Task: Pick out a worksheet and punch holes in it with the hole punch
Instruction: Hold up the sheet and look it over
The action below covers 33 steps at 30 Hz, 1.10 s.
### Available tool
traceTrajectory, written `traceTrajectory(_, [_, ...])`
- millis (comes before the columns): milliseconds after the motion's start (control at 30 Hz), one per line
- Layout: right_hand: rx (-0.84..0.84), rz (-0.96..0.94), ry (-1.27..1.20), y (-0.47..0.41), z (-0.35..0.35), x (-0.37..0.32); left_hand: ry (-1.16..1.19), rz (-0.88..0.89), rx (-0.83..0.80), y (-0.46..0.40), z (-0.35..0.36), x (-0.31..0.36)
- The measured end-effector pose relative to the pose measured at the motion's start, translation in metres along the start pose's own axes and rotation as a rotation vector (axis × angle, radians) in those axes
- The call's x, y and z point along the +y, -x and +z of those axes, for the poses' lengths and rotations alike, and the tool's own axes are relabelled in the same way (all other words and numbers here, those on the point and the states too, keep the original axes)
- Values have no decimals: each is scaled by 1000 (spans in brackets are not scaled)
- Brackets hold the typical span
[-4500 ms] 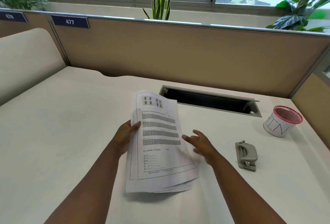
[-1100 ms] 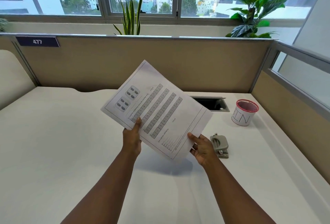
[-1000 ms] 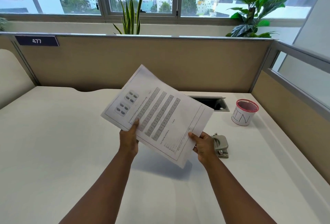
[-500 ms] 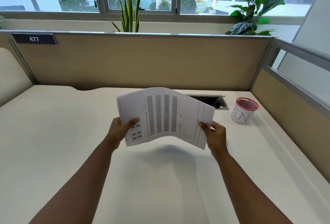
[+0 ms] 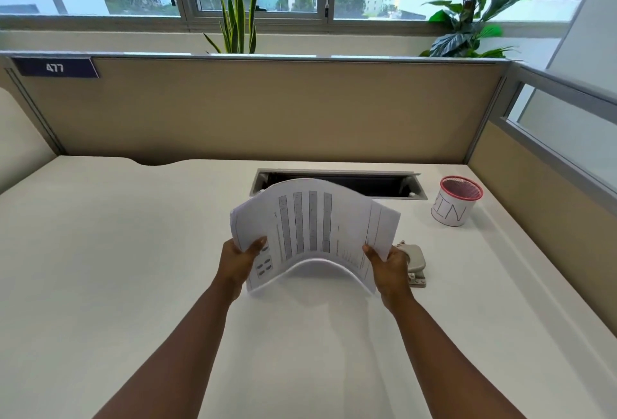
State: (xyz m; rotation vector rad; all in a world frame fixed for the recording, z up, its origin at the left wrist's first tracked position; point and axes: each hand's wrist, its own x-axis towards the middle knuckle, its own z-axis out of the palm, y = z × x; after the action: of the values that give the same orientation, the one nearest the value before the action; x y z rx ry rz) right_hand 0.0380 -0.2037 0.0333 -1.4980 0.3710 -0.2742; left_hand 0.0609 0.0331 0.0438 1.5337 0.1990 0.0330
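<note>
Both your hands pinch the worksheet, bowed up above the desk.
Left hand clamps its left edge, right hand its right edge, thumbs on top; punch sits just beside your right hand, bare desk stretching left.

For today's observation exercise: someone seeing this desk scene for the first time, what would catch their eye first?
First, the worksheet, bowed into an arch above the desk, gripped at its ends by the left hand and right hand. Next, the grey hole punch just right of the right hand, and the red-rimmed cup at the back right.
</note>
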Motion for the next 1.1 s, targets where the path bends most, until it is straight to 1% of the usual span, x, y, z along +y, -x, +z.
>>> traceTrajectory(167, [10,49,-44,-4,-2,0,-4,43,-6,-8,-3,8])
traceTrajectory(267, [-6,86,-5,-2,-3,10,-61,11,-22,-8,-6,1])
traceTrajectory(333, [-1,97,3,0,-4,14,-54,-11,-14,-8,-6,-4])
traceTrajectory(433, [6,103,6,-1,-3,11,-15,4,-13,-8,-3,-2])
traceTrajectory(533, [3,108,23,-3,-5,10,-27,22,-18,-7,-3,-1])
traceTrajectory(700, [7,126,70,-3,-7,18,-26,-6,-35,-4,1,-8])
traceTrajectory(800, [43,81,112,-7,-7,11,-67,-3,-40,-7,2,-1])
traceTrajectory(933, [135,46,134,-15,-9,7,-90,9,-37,-12,-2,8])
traceTrajectory(1000, [202,111,69,-15,-7,6,-50,-2,-28,-13,-3,8])
traceTrajectory(1100, [237,321,0,-12,1,9,41,-44,12,-14,-1,6])
